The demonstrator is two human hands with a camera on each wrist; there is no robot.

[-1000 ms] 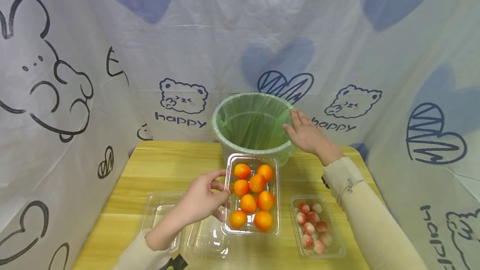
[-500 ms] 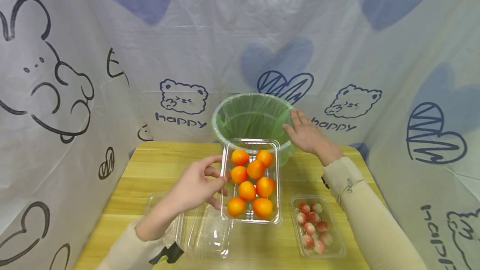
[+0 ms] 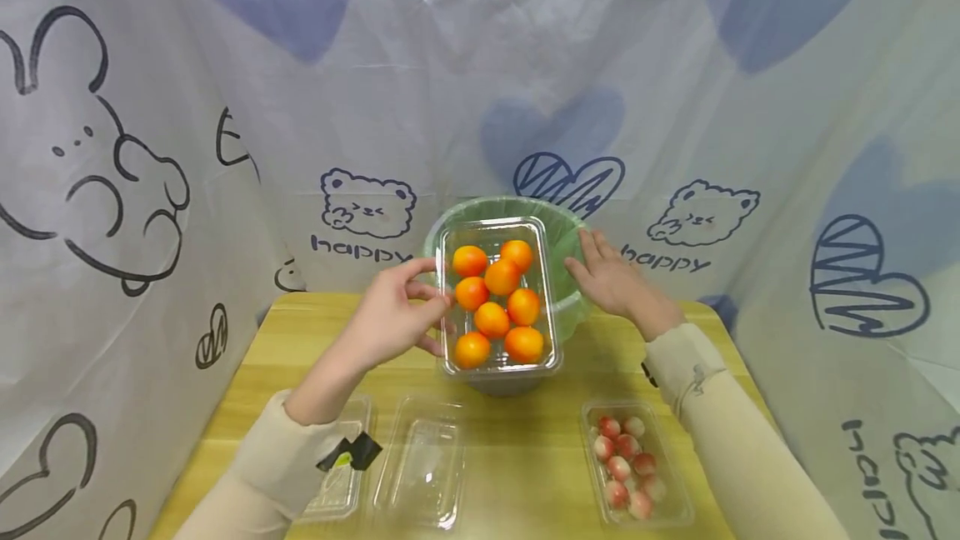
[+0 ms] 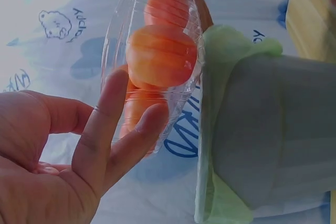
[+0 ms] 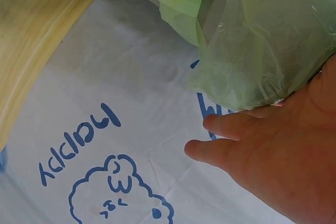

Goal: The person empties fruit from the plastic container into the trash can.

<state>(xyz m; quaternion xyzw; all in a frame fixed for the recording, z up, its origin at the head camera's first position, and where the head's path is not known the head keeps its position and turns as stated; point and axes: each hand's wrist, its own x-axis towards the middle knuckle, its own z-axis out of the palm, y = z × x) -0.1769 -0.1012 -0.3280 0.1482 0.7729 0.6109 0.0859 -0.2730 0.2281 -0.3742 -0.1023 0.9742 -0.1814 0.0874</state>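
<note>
My left hand (image 3: 397,315) pinches the left rim of a clear plastic tray (image 3: 542,290) holding several orange fruits (image 3: 492,319), lifted above the table in front of the bin's mouth. In the left wrist view my left hand (image 4: 79,145) has its fingers along the tray (image 4: 113,40), with an orange fruit (image 4: 160,56) seen through the plastic. A grey bin (image 3: 573,307) lined with a green bag (image 3: 561,227) stands behind the tray. My right hand (image 3: 611,277) rests flat against the bin's right rim. The right wrist view shows my right hand (image 5: 273,145) touching the green bag (image 5: 252,45).
On the wooden table (image 3: 285,357) lie two empty clear trays (image 3: 420,473) at the front left and a clear tray (image 3: 678,515) of several small pink-white fruits (image 3: 621,467) at the front right. Printed cloth (image 3: 150,148) hangs on three sides.
My left hand has lifted the tray of orange fruits off the table and carried it up and away, in front of the bin's mouth. My right hand stays on the bin's rim.
</note>
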